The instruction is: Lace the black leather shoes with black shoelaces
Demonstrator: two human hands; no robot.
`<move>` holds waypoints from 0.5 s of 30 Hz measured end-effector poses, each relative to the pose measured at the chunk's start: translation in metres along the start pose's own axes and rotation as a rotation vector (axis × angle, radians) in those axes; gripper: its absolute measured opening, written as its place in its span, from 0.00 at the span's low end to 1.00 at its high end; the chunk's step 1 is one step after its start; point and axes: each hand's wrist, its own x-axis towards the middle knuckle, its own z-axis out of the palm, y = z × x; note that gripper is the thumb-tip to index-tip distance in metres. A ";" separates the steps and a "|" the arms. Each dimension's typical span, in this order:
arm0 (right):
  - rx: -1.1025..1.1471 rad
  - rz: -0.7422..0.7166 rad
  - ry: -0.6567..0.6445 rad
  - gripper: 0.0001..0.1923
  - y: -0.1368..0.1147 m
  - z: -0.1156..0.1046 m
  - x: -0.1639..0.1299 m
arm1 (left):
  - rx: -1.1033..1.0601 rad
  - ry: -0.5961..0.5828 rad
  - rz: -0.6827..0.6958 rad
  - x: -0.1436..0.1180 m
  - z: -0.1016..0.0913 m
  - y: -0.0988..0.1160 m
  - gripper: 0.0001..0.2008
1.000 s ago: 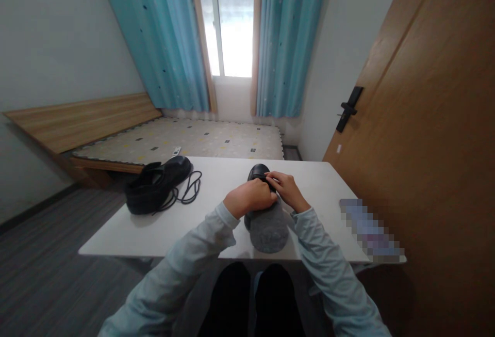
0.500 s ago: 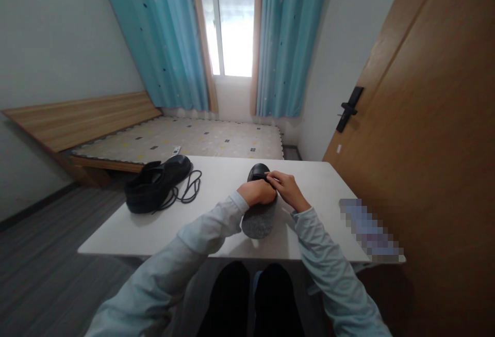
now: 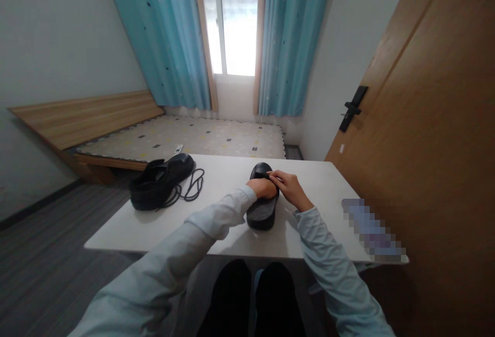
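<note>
Black shoe (image 3: 263, 204) now lies flatter on the white table (image 3: 216, 223), its grey felt-like insole less exposed than a moment ago. Left hand (image 3: 263, 188) grips its upper; right hand (image 3: 290, 190) pinches at the toe end. Another glossy laced shoe (image 3: 160, 188) sits well apart.

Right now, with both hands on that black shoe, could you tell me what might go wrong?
1. The black shoe is gripped by the left hand and right hand with its heel raised off the white table; a slip could drop or roll it.
2. The loose lace trails from the second shoe near the left sleeve; a sweeping arm might snag it and drag that shoe, which sits close to the table's left edge.
</note>
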 end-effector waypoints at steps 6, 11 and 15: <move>-0.008 -0.004 -0.009 0.10 0.001 0.000 0.001 | -0.030 -0.020 -0.076 0.018 0.013 -0.006 0.17; -0.012 -0.001 -0.025 0.10 0.002 -0.002 0.002 | -0.040 0.014 -0.085 0.034 0.020 -0.015 0.22; -0.013 -0.008 -0.033 0.10 0.003 -0.002 0.003 | -0.009 0.136 0.012 0.036 0.019 -0.019 0.28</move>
